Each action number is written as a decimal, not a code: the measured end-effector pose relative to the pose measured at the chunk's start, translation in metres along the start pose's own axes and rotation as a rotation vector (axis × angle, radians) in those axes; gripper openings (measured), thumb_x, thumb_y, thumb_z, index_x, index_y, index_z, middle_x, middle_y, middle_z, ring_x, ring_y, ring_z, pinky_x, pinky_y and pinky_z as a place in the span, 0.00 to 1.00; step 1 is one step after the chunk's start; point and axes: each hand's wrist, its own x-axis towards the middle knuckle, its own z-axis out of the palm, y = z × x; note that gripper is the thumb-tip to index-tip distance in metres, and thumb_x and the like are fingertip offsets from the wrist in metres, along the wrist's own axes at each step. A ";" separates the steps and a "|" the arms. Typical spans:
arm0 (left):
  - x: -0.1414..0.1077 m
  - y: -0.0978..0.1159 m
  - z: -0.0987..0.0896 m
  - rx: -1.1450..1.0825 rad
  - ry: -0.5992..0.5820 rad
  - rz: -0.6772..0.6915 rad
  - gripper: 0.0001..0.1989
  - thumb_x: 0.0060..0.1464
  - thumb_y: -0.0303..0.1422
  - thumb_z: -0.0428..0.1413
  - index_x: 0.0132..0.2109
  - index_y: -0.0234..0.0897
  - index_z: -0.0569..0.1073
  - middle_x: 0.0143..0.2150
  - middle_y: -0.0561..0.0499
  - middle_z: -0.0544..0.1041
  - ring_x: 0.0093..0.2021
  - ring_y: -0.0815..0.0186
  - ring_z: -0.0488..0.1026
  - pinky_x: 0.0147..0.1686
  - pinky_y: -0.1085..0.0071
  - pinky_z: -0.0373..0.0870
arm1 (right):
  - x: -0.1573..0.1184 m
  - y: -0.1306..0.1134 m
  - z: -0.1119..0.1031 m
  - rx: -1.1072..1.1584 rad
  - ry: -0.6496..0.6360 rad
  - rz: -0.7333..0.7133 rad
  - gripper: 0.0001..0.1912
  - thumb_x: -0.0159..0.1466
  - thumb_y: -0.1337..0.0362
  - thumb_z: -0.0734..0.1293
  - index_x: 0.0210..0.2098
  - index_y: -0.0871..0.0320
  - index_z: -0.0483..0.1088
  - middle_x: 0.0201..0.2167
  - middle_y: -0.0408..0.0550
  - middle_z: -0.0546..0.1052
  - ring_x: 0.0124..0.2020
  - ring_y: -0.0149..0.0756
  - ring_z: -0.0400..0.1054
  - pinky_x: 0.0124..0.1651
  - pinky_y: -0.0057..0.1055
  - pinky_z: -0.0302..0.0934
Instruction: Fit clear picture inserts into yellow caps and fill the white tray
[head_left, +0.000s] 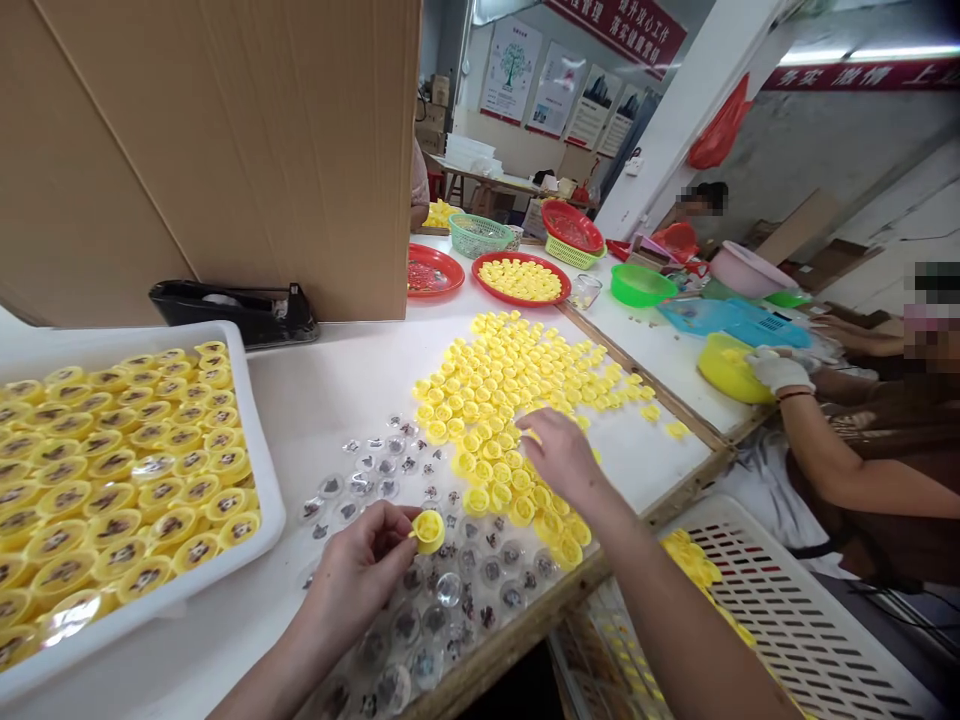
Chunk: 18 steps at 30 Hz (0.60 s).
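Between the thumb and fingers of my left hand (367,550) is a small round yellow plastic cup (429,532), its hollow side facing me. My right hand (559,450) hovers over or touches a spread of similar yellow cups (480,385); its fingers are bent, and whether they hold one is hidden. Under and around my left hand lie many clear domed discs (406,625) with small dark printed pictures. On the left, a white tray (262,500) holds rows of yellow cups with printed pictures in them.
A cardboard box (225,150) and a black tape dispenser (234,312) stand behind the tray. Red plates (480,268) and baskets sit farther back. A wooden rim (675,495) edges the table. At right, a gloved co-worker's hand (780,372) touches a yellow bowl (724,370) near a white crate (795,590).
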 end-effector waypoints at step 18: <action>0.003 -0.003 -0.004 0.034 0.008 0.009 0.07 0.51 0.36 0.54 0.31 0.38 0.65 0.49 0.44 0.74 0.39 0.61 0.74 0.37 0.67 0.69 | 0.057 0.086 0.004 -0.217 -0.142 0.330 0.15 0.65 0.59 0.64 0.48 0.60 0.67 0.48 0.51 0.71 0.45 0.39 0.68 0.45 0.42 0.65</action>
